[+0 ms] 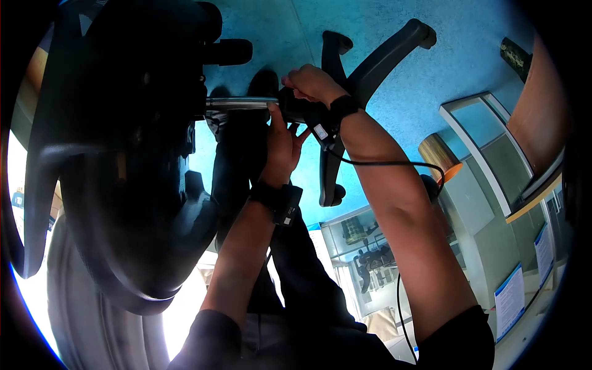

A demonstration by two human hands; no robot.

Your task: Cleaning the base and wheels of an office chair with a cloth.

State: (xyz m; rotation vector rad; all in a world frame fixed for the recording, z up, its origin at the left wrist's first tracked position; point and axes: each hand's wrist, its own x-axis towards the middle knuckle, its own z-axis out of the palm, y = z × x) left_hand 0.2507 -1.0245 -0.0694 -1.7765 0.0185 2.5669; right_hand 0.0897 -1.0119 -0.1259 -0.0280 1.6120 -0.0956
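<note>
A black office chair (129, 162) lies tipped over on the left, its metal gas-lift column (243, 103) running sideways to the dark hub of its star base (386, 58). My left hand (281, 148) is below the hub; one finger touches the column's end and the others are spread. Above the hub is my right hand (314, 83), its fingers curled near or against the hub's dark part; whether they grip it is hidden. Both wrists wear black bands with small devices, and a black cable hangs by the right forearm.
Several legs of the base reach over the blue floor (393, 106). A gold cylindrical bin (439, 157) and a metal-framed panel (490, 152) stand on the right. Printed sheets (509, 303) are at lower right. Black-clad legs are beneath my arms, beside a glass partition (360, 249).
</note>
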